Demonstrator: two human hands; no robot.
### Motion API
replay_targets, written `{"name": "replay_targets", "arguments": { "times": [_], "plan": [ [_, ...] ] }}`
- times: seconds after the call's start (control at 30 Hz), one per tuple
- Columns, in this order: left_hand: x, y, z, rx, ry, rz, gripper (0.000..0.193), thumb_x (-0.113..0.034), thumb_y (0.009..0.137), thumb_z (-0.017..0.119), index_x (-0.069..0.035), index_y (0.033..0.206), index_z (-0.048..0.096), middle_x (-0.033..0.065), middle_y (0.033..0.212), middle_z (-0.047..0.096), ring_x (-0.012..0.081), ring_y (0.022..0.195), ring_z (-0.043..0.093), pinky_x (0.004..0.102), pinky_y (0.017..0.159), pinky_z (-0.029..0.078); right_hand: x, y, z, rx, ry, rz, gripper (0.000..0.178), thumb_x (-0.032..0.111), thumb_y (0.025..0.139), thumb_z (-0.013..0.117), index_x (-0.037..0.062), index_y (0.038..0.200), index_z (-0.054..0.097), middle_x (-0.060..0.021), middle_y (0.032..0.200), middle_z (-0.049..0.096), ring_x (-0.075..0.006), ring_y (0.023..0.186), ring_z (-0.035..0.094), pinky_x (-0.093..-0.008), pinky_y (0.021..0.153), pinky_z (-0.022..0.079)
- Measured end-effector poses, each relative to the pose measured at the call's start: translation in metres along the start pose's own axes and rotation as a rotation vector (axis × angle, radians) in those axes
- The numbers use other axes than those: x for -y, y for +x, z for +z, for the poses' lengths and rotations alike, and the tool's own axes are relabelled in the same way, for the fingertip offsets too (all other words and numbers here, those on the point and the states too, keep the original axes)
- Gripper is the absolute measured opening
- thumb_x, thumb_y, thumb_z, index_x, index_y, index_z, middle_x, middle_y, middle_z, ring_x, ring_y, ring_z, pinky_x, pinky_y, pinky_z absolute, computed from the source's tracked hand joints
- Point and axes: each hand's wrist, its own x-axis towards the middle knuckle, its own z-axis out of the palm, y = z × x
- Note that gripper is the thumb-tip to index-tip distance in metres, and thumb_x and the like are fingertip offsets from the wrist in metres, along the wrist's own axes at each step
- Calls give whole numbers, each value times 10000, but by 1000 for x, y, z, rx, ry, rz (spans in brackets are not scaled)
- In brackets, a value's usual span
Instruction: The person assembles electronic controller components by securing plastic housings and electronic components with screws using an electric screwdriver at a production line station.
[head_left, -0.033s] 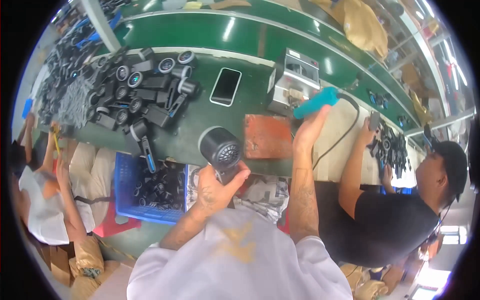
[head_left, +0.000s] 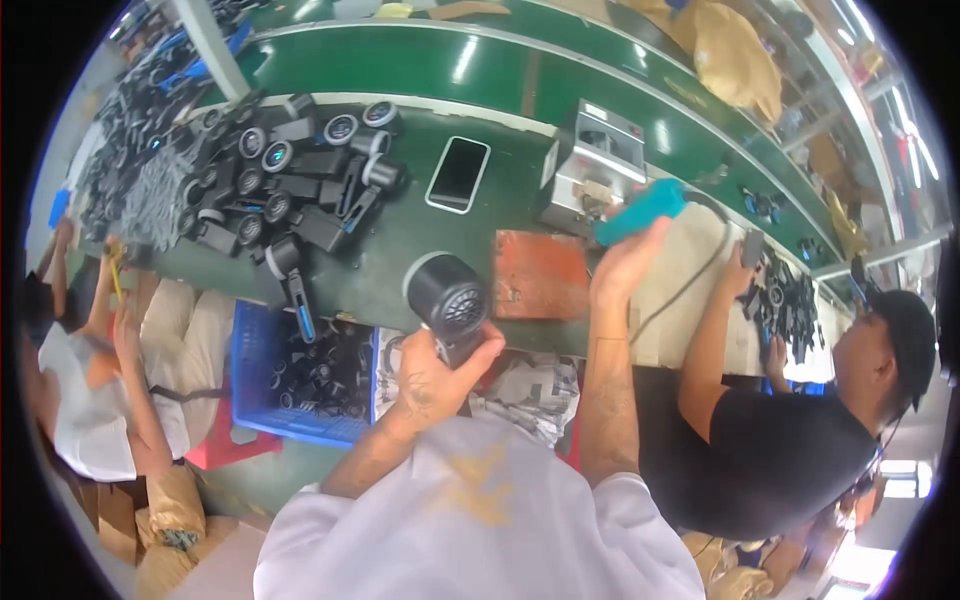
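Note:
In my left hand (head_left: 432, 378) I grip a black hair dryer (head_left: 445, 295) by its lower part, thumb along the right side. Its round head is raised over the bench's front edge, with the grille facing me. My right hand (head_left: 632, 262) is closed round a teal corded electric screwdriver (head_left: 640, 212), which slants down to the left and is a little blurred. The screwdriver's front end is close to a grey metal box machine (head_left: 597, 150), and I cannot make out its tip. Between my hands lies an orange-red block (head_left: 540, 275) on the green bench.
A white-framed phone (head_left: 458, 175) lies at the bench's middle. Many black dryers and parts (head_left: 290, 185) are heaped at the left. Below sits a blue crate (head_left: 300, 430) of black parts. Co-workers sit at left and right (head_left: 790, 450). The screwdriver's cord (head_left: 690, 275) loops at the right.
The whole view has shifted slightly, so the bench things appear a little lower and further right. Both hands keep hold of the same things.

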Motion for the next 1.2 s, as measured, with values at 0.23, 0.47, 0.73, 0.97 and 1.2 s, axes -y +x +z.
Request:
{"name": "replay_targets", "arguments": {
  "times": [0.23,0.47,0.73,0.97,1.2],
  "plan": [
    [-4,11,4,20,352,-27,266,-152,840,777,11,1019,669,144,879,730,314,812,716,386,741,547,91,-45,-1,132,133,-164,611,554,979,514,33,1296,479,-145,1030,614,-246,716,608,-373,648,521],
    [18,26,26,96,350,-4,318,-140,824,779,-14,1075,629,199,958,698,373,881,694,410,771,550,99,-108,-4,282,143,-101,632,567,971,556,65,1329,414,-70,775,527,-200,640,545,-363,583,470],
    [23,31,34,72,400,25,296,-144,778,834,-37,1008,682,119,862,728,276,761,721,355,679,557,84,-104,-10,267,186,-13,585,576,960,564,64,1215,442,-68,711,521,-181,553,513,-326,499,436],
    [19,32,31,120,427,-68,294,-153,775,838,-47,997,677,115,845,721,270,739,719,361,652,555,74,-105,-8,303,141,-33,590,584,956,563,56,1192,446,-66,709,525,-173,544,511,-312,467,426],
    [25,30,29,111,400,-8,308,-152,782,830,-49,1015,658,115,834,717,280,730,719,362,647,557,75,-107,-6,292,113,-29,592,588,955,563,55,1190,450,-61,710,525,-169,545,512,-312,468,428]
  ]
}}
